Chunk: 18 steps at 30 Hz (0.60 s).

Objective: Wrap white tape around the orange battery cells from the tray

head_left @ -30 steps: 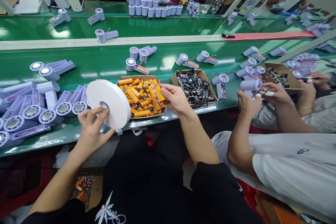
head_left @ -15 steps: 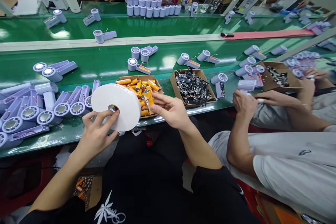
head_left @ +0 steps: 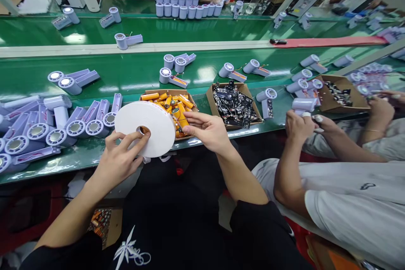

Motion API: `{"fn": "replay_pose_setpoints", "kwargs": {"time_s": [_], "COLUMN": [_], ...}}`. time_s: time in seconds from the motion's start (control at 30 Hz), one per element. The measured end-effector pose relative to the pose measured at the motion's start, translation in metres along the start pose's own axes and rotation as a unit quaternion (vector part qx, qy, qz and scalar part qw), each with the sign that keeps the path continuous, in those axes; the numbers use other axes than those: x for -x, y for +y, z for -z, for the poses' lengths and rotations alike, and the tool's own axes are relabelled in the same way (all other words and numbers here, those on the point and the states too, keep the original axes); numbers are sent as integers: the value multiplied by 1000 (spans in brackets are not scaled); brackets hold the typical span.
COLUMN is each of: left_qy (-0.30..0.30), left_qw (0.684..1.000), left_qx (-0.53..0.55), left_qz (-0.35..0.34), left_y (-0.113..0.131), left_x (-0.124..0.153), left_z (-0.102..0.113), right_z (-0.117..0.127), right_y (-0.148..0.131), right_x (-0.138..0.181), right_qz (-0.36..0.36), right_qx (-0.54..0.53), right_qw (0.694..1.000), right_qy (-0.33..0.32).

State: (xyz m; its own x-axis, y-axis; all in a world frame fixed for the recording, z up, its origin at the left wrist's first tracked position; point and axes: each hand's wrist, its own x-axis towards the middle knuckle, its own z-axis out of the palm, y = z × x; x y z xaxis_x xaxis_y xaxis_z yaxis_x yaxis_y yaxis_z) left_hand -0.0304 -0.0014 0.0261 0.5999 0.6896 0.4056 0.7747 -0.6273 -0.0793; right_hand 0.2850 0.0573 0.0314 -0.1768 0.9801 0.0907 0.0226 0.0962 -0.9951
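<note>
My left hand [head_left: 118, 160] grips a large roll of white tape [head_left: 160, 128], its fingers at the hole in the middle. The roll stands tilted over the near edge of the bench. Just right of it, my right hand [head_left: 210, 133] has thumb and fingers closed on an orange cylindrical battery [head_left: 181, 116]; the roll and fingers partly hide it. Behind both sits a cardboard box [head_left: 193, 102] of loose orange batteries [head_left: 163, 96].
A cardboard box [head_left: 209, 100] of black circuit boards [head_left: 234, 103] stands to the right. Lilac fan housings [head_left: 68, 128] crowd the bench at left; others lie along the green belt [head_left: 133, 65]. A co-worker's hands [head_left: 299, 124] hold a lilac housing at right. People work across the belt.
The tape roll has shifted slightly right with my left hand. My right hand stays almost in place. Across the belt and at right, co-workers' hands have moved.
</note>
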Motion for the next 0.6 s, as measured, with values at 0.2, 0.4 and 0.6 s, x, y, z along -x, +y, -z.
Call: {"fn": "replay_pose_setpoints", "kwargs": {"time_s": [0.2,0.4,0.6], "left_qy": [-2,-10,-22], "left_qw": [1000,1000,999], "left_qx": [1,12,26], "left_qz": [-2,5,-11], "left_y": [0,0,-3], "left_x": [1,2,-8], "left_z": [-1,-2,14], "right_z": [-1,-1,18], "right_y": [1,-1,-16], "right_x": [1,5,-9], "right_qz": [9,5,-20], "right_qx": [4,26,140], "right_qw": [1000,1000,982], "right_qy": [4,-13,-122]}}
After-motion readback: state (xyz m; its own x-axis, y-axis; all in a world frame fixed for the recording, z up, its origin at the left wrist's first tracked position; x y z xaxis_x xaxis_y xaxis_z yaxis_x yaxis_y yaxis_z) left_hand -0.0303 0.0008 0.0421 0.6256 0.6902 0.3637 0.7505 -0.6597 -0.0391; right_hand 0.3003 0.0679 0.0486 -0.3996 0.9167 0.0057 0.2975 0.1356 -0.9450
